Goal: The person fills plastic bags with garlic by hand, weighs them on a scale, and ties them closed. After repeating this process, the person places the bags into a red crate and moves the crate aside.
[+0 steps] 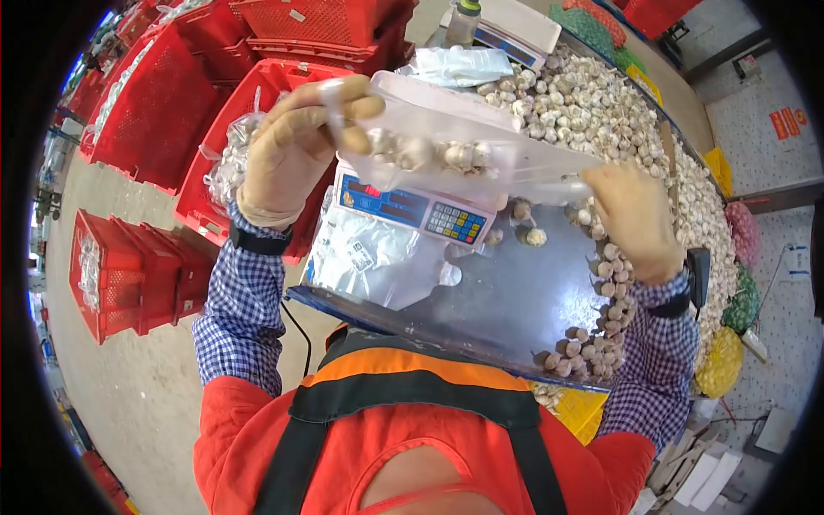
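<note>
A clear plastic bag [536, 163] with several garlic bulbs [468, 156] inside is stretched between my hands, above a weighing scale [403, 206] with a blue keypad panel. My left hand [296, 150], in a pale glove, has its fingers curled around the bag's left end; the fingertips are slightly blurred. On the other side my right hand [635, 219] is closed in a pinch on the bag's right end. Below the bag, a few loose garlic bulbs [534, 235] lie on the dark metal tabletop [498, 296]. A stack of flat plastic bags [365, 253] lies in front of the scale.
A large heap of garlic [592, 103] covers the table's back and right. More bulbs [588, 352] line its front right. A red crate [219, 193] with bagged garlic stands at left, near stacked red crates [142, 275]. A bottle [463, 24] and second scale [515, 30] sit behind.
</note>
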A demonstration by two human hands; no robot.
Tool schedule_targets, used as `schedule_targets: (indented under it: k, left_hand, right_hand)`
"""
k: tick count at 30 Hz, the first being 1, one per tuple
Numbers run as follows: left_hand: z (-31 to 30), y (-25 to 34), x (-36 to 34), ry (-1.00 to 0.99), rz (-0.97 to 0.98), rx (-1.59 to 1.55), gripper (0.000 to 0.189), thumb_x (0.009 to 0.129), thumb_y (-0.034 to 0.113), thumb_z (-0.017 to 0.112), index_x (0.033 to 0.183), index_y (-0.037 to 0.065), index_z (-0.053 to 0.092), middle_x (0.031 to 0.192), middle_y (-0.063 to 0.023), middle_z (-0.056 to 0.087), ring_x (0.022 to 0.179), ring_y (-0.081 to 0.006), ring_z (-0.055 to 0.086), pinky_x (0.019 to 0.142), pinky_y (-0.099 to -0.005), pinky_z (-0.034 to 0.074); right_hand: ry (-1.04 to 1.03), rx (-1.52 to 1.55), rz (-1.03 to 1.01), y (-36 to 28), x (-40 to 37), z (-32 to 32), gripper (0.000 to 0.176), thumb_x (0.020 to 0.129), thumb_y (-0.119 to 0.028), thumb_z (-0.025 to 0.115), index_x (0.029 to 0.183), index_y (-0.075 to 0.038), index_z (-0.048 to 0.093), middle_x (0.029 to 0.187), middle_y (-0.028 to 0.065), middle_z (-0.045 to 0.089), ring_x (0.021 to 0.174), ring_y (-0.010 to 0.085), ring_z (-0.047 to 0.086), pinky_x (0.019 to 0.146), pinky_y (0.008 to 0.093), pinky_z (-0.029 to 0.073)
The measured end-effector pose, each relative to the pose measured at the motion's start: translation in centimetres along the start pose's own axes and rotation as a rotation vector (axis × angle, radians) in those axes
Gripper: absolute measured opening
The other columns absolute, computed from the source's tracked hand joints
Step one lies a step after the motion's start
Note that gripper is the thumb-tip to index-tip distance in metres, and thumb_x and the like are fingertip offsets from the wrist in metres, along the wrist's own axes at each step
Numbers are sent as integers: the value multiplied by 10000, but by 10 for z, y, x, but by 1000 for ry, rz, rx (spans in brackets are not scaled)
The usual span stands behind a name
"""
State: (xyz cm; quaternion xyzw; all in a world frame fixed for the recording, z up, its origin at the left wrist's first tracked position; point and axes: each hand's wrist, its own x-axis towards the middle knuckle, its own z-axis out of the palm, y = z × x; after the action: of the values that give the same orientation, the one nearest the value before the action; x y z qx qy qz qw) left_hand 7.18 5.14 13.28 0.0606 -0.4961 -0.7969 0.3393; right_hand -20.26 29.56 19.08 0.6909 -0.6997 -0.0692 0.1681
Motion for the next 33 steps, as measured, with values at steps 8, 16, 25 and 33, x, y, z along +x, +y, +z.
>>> schedule_targets:
  k: [8, 16, 25, 33]
  left_hand:
    - [-12, -10, -41, -72, -350, 426, 488, 876, 205, 606, 1273, -49, 478, 1131, -151, 635, 482, -64, 547, 484, -156, 434]
    - [19, -100, -90, -239, -590, 86, 708, 697, 265, 811, 1262, 18, 464, 1099, -68, 592, 904, -121, 588, 861, -269, 461]
    - [-2, -125, -94, -2, -507, 450, 109, 885, 38, 524, 926, 13, 622, 800, -35, 614, 777, -114, 581, 768, -243, 454]
    - [-116, -247, -97, 295, -465, -139, 226, 868, 219, 557, 978, 24, 588, 898, -105, 618, 839, -187, 622, 725, -279, 491]
  right_hand:
    - [708, 1216, 568, -108, -33, 69, 185, 797, -170, 741, 861, -64, 603, 761, -18, 574, 637, 57, 512, 577, 220, 415]
    - [307, 1706, 567, -201, -21, 114, 156, 843, -177, 677, 929, -48, 678, 942, 45, 686, 818, 100, 614, 700, 233, 481]
    - [-236, 2018, 424, -167, -56, 126, 197, 891, -172, 589, 967, -13, 677, 832, 49, 677, 705, 100, 591, 668, 233, 466]
    - [-39, 1183, 60, -204, -145, 201, 234, 892, -194, 525, 1037, -66, 657, 1047, 99, 633, 1016, 224, 554, 836, 355, 445]
